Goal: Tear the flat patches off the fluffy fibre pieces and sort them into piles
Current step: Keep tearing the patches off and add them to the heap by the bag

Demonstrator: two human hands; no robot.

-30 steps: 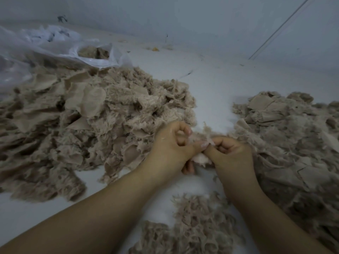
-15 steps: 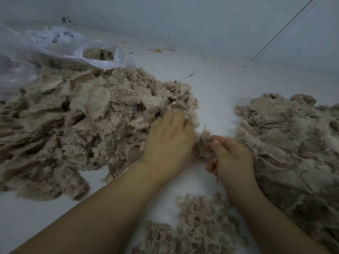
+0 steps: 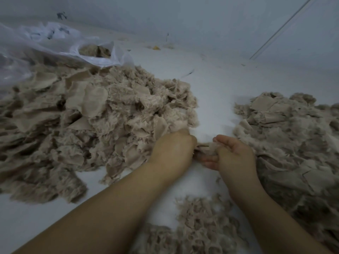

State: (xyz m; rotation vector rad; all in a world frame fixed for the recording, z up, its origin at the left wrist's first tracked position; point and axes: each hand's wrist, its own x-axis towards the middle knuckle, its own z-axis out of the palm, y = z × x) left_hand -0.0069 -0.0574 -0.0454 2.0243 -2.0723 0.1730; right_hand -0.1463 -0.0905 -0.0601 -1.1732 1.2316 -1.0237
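Right hand (image 3: 233, 153) and left hand (image 3: 173, 151) grip one fibre piece (image 3: 206, 148).

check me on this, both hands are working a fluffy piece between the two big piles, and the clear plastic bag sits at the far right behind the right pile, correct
Not quite. The head view shows the clear plastic bag at the far left, behind the left pile, not the right pile. The rest holds: the left hand and right hand are working a fluffy piece between the two big piles.
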